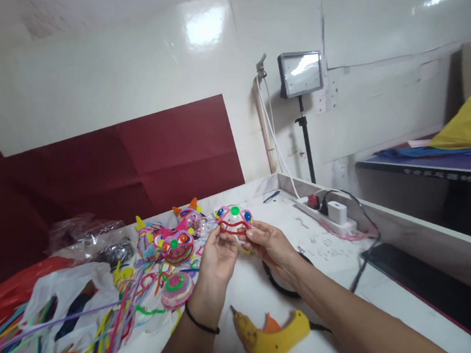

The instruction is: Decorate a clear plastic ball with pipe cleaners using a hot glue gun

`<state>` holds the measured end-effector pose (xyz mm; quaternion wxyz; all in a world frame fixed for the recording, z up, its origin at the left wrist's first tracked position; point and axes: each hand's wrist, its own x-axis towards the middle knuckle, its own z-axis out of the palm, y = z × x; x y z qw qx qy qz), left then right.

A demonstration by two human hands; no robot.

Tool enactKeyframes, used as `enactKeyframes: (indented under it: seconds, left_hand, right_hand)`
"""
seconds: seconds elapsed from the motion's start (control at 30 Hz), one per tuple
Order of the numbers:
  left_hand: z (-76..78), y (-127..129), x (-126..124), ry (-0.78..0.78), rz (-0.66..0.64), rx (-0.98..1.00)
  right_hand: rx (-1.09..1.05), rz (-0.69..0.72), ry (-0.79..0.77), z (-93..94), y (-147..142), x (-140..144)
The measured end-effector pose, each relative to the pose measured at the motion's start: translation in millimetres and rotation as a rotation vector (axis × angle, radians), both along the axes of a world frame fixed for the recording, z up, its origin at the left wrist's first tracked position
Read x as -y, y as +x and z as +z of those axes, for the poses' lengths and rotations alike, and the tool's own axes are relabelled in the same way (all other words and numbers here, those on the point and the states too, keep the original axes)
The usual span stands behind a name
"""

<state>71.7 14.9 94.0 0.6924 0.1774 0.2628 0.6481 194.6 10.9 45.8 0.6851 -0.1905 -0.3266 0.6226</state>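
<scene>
White worktable [250, 287] bore pipe-cleaner faces at nine o'clock; left hand [218, 254] and right hand [268, 245] pinched a light, bendable, likely crushable mask [234, 220] by its edges.

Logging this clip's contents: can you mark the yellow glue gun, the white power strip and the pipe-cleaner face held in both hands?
yellow glue gun [274, 342], head view, on the body above the handle.
white power strip [323, 214], head view, on its top face.
pipe-cleaner face [234, 220], head view, on the red mouth below the green nose.
</scene>
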Motion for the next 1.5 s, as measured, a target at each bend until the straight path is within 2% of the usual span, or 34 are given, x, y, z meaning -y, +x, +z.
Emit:
enactKeyframes:
  seconds: [0.13,0.43,1.5]
  left_hand:
    - [3.5,2.4,1.5,-0.077,-0.042,0.082]
    - [4.8,6.6,6.9,-0.124,-0.047,0.121]
    - [3.0,11.0,18.6,-0.061,-0.074,0.128]
  right_hand:
    - [-0.016,0.002,-0.003,0.9,0.6,1.6]
    - [-0.057,0.004,-0.031,-2.1,2.1,1.7]
    - [-0.071,0.032,-0.082,-5.9,3.8,2.4]
